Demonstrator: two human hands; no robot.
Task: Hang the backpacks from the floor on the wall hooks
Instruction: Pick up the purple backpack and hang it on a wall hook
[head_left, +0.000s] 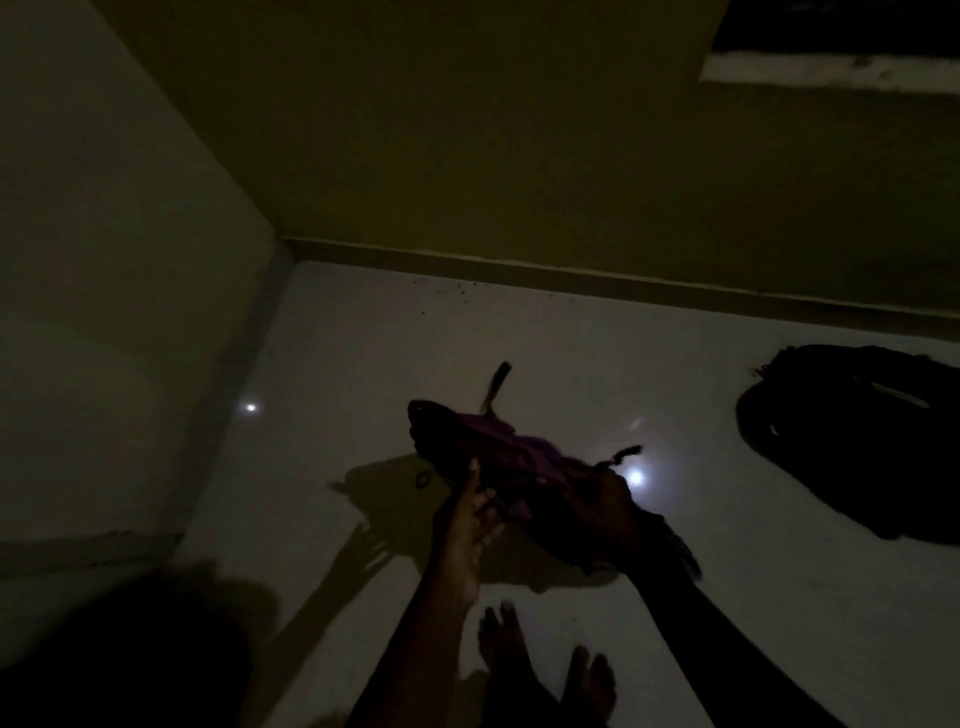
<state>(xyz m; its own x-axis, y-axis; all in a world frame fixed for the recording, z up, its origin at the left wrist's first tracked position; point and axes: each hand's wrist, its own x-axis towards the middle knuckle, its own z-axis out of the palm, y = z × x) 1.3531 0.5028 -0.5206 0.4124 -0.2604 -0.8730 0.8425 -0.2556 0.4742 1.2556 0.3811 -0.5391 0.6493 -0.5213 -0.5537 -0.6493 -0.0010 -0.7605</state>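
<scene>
Both hands are raised in front of the body, and a purple and black backpack (498, 462) is held between them above the pale floor (597, 358). By the left hand (467, 525) the bag is met from below and from its near side: the palm is turned up, the fingers are spread fairly wide rather than curled, and the thumb is laid against the dark edge of the fabric. The right hand (610, 506) is closed on the lower right end of the bag, though the dim light hides how tightly the fingers are wrapped.

The bag is held roughly flat, crumpled, with its long axis running from upper left to lower right. Its darker end is pointed up and left, towards the corner where the two walls meet. One strap end (496, 384) is seen sticking up from the top, and another (623, 454) is seen flicking out to the right; both are blurred.

Two backpacks can be counted. The second, a black backpack (852, 441), is lying on the floor at the right, near the skirting of the far wall (519, 130) and well apart from the held bag.

Two bare feet (540, 660) are seen on the floor below the hands, and shadows of arms and bag are cast to the left.
</scene>
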